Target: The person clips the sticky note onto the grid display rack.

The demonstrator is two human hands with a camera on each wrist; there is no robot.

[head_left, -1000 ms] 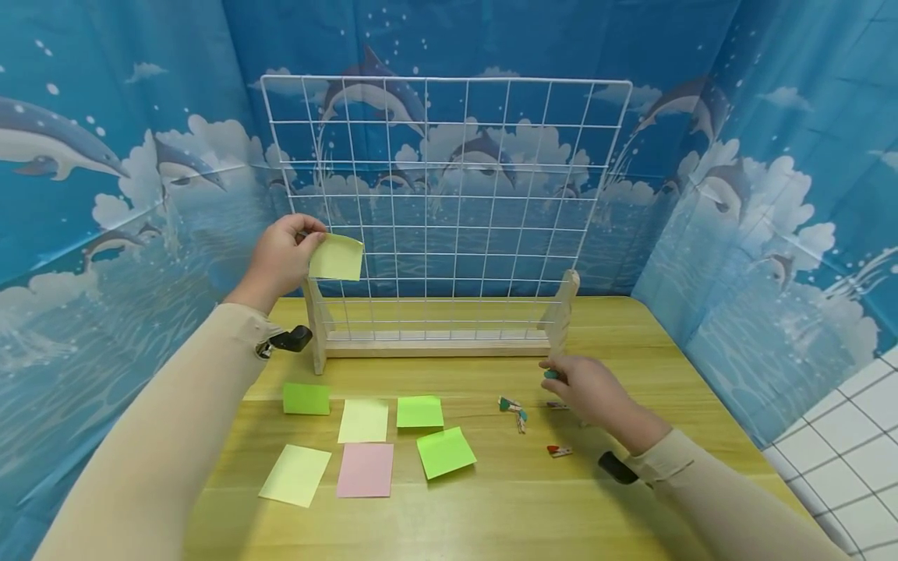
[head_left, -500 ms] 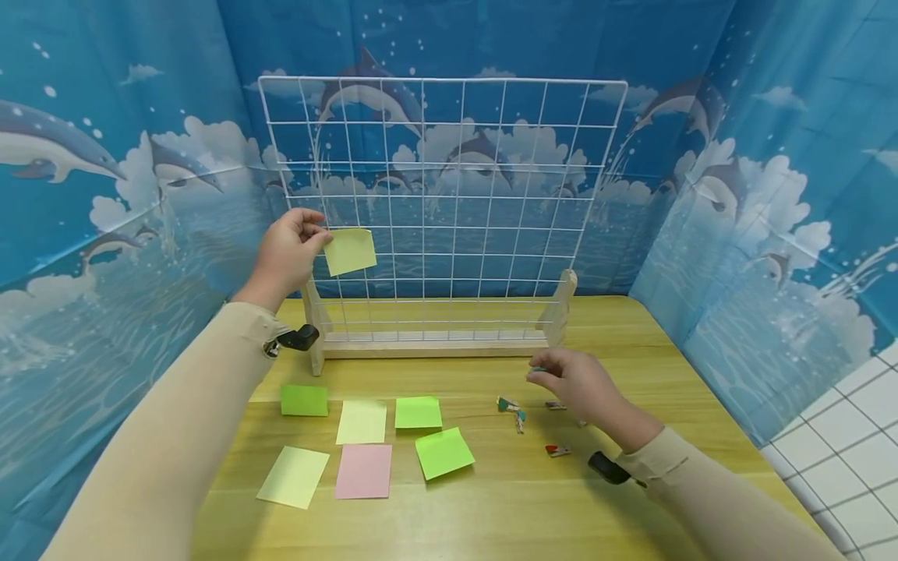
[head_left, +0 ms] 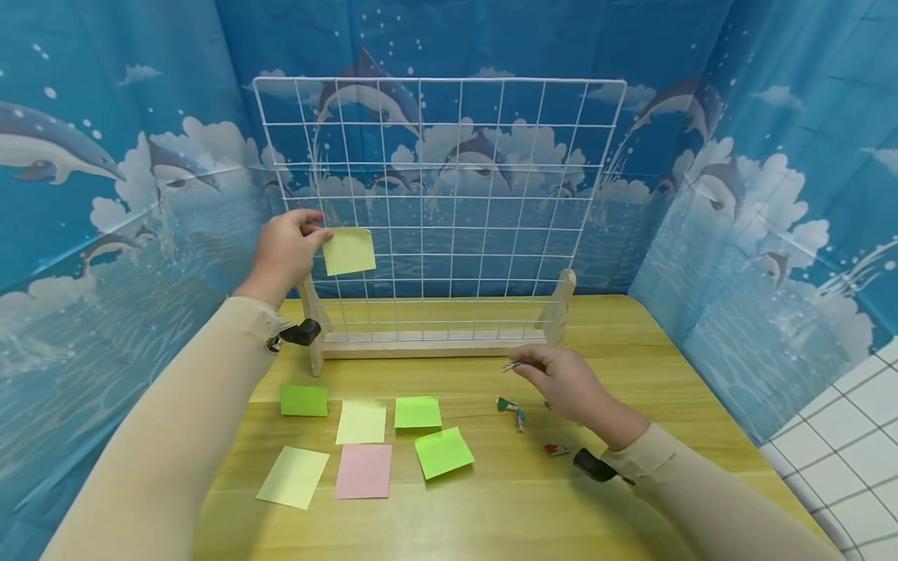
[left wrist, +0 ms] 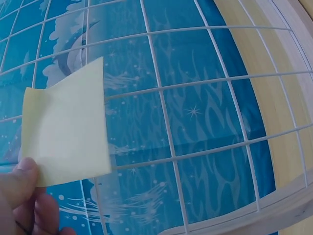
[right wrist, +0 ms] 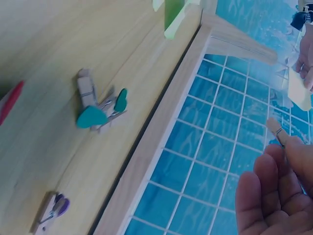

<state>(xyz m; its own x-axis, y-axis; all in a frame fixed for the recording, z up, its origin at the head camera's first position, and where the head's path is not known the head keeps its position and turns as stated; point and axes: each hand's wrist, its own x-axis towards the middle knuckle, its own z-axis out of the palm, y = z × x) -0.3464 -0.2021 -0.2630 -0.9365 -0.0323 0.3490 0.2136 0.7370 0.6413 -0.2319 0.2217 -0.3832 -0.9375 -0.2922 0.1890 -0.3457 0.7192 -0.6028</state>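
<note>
My left hand (head_left: 284,251) pinches a pale yellow sticky note (head_left: 349,251) by its left edge. The note overlaps the lower left of the white wire grid (head_left: 451,227) in the head view; in the left wrist view, the thumb lies on a lower corner of the note (left wrist: 68,129). Over the table, in front of the grid's wooden base (head_left: 435,346), my right hand (head_left: 568,386) pinches a small wooden clothespin (head_left: 510,366). One end of this clothespin (right wrist: 275,127) sticks out past the thumb in the right wrist view; its other end is hidden by the fingers.
Green notes (head_left: 304,400), yellow notes (head_left: 293,476) and a pink note (head_left: 363,471) lie on the table's left and middle. Clothespins with teal hearts (right wrist: 91,116), a red-topped one (head_left: 557,449) and a purple-topped one (right wrist: 61,205) lie near the right hand. Printed curtains surround the table.
My left hand has shifted slightly right with the yellow note, which now hangs farther over the grid. The right hand has moved left with the clothespin, whose end now shows beyond the fingertips.
</note>
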